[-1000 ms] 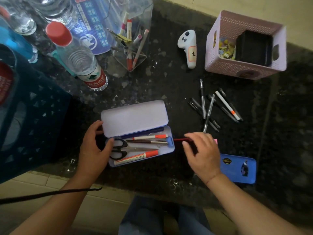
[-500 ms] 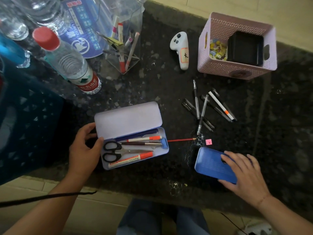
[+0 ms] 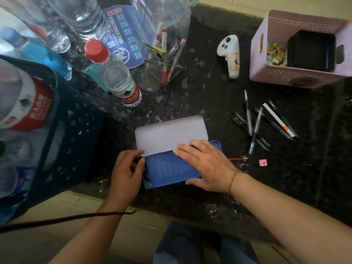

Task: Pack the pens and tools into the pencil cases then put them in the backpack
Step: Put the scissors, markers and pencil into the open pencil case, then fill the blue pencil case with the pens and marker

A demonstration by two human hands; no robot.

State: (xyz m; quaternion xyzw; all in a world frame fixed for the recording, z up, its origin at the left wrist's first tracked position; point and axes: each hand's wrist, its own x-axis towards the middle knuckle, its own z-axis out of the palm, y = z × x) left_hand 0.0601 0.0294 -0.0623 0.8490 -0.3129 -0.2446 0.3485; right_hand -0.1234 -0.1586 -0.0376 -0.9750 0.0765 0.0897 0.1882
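- Dark speckled tabletop fills the frame's middle.
- At lower centre, the right hand lies flat, fingers straight, on a blue lid covering the pencil case; its faint print is unreadable.
- The left hand grips the case's left end with curled fingers.
- Loose pens lie at right.
- A white controller, upper right, has a label with one handwritten character.

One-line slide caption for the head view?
Right hand lays a blue lid over the open pencil case while the left hand steadies its end.
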